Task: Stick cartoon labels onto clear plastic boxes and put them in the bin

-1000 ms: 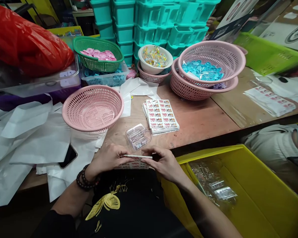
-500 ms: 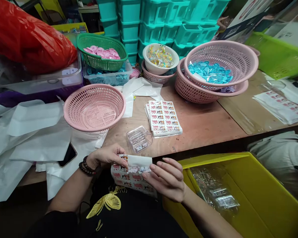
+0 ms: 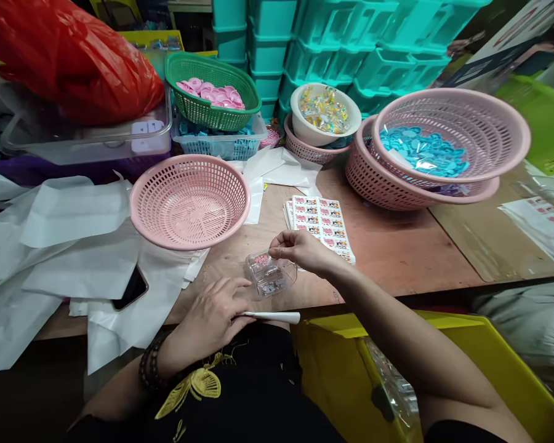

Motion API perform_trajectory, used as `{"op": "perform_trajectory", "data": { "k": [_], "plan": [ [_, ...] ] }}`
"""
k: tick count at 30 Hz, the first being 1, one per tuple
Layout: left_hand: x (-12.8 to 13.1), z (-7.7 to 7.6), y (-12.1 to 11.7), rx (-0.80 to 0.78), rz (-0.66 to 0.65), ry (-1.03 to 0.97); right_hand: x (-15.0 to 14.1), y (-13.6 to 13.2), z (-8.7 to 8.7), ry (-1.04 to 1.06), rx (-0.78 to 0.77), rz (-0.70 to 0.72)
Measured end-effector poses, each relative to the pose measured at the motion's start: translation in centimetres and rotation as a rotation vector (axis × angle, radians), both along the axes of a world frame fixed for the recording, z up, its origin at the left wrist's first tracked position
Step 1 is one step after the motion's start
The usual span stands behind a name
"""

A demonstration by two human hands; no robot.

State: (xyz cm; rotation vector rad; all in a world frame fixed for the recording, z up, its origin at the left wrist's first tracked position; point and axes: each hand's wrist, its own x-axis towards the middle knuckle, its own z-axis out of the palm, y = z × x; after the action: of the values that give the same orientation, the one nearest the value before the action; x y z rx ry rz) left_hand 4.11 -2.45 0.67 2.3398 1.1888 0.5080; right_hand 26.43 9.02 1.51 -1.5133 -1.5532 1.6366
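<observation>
A small clear plastic case (image 3: 272, 284) lies open on the table. Its nearer half has small whitish print on it. A pink-printed sticker (image 3: 260, 259) is at its far half, by the fingertips of my right hand (image 3: 300, 251), whose thumb and forefinger are pinched on the sticker's edge. Beside the case's near left side rests my left hand (image 3: 215, 312). Between its thumb and fingers it grips a sticker sheet (image 3: 277, 317), curled and seen nearly edge-on. Partly behind my right wrist lies a stack of sticker sheets (image 3: 323, 221) with cartoon and pink prints.
An empty-looking pink basket (image 3: 189, 203) stands left of the stack. White backing papers (image 3: 78, 246) and a phone (image 3: 132, 288) lie further left. Pink baskets (image 3: 498, 132) with blue pieces stand right. A yellow bin (image 3: 466, 357) sits below the table's front edge.
My right hand has moved from the sheet up to the case, carrying a sticker. My left hand has lowered with the sheet, which has tilted edge-on. The view has shifted slightly.
</observation>
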Motion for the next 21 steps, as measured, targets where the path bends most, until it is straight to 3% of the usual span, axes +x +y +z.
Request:
{"op": "perform_trajectory", "data": {
  "k": [4, 21],
  "plan": [
    [-0.3, -0.5, 0.4, -0.008, 0.003, -0.015, -0.2, 0.4, -0.4, -0.078, -0.015, 0.015],
    [-0.4, -0.5, 1.1, -0.039, -0.018, -0.015, -1.2, 0.4, 1.2, -0.217, -0.13, -0.047]
  ]
}}
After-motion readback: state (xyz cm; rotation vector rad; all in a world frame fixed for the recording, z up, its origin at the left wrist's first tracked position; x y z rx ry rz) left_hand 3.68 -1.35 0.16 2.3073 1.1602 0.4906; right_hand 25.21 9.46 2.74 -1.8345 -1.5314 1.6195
